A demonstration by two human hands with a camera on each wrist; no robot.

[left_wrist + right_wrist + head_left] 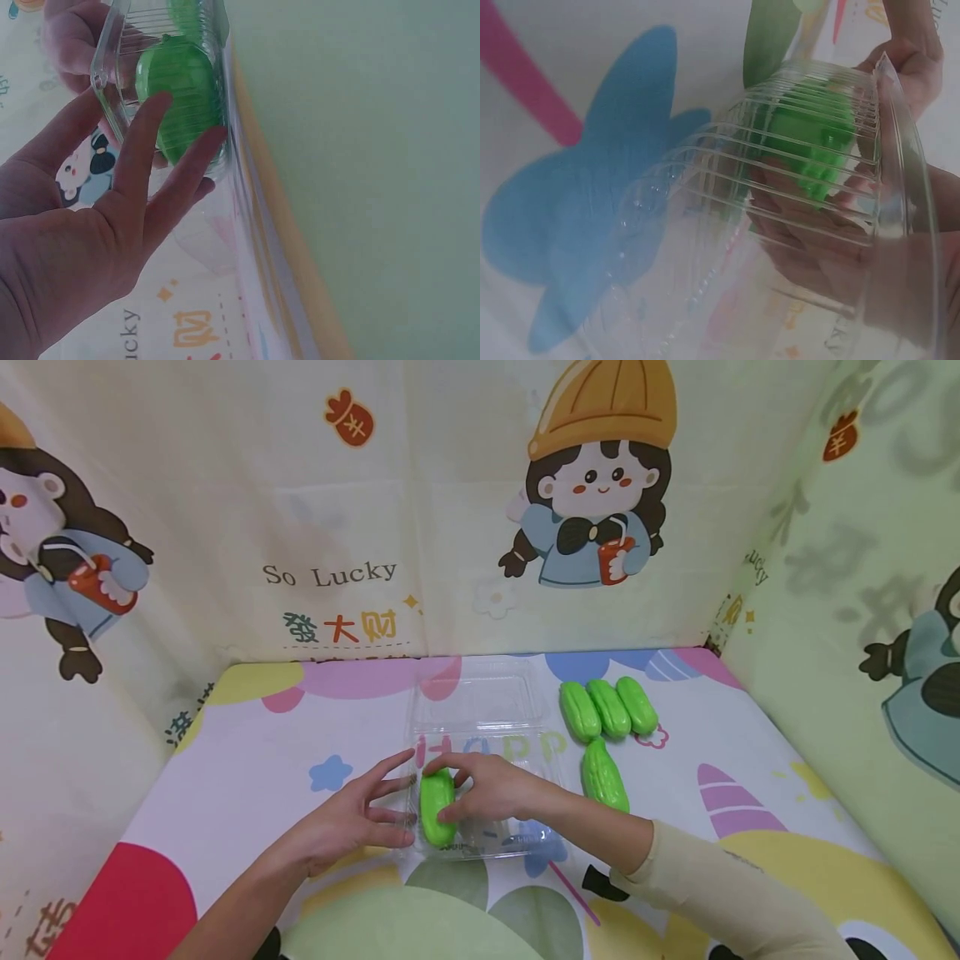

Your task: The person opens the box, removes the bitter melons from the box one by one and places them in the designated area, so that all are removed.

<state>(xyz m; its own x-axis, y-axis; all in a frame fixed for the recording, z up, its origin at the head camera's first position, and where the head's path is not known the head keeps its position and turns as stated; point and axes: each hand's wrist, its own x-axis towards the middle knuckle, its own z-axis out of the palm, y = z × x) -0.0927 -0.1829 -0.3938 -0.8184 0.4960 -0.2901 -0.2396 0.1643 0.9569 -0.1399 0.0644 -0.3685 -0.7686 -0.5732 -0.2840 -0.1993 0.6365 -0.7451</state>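
Note:
A clear plastic clamshell box (536, 850) stands on the table, its lid (480, 702) folded back. Inside its left end lies a plump, ridged green toy vegetable (437, 814), seen through the wall in the left wrist view. My right hand (487, 787) reaches into the box and holds this vegetable, fingers at its far end and thumb on its near right side. My left hand (341, 822), fingers spread and fairly straight, rests its fingertips against the box's left outer wall. In the right wrist view, the ribbed wall of the box partly hides the right hand.
Right of the box, three similar green vegetables (611, 708) lie side by side, with another green vegetable (604, 777) nearer me. A printed cloth (247, 777) covers the table. Printed curtains (450, 527) enclose the back and sides.

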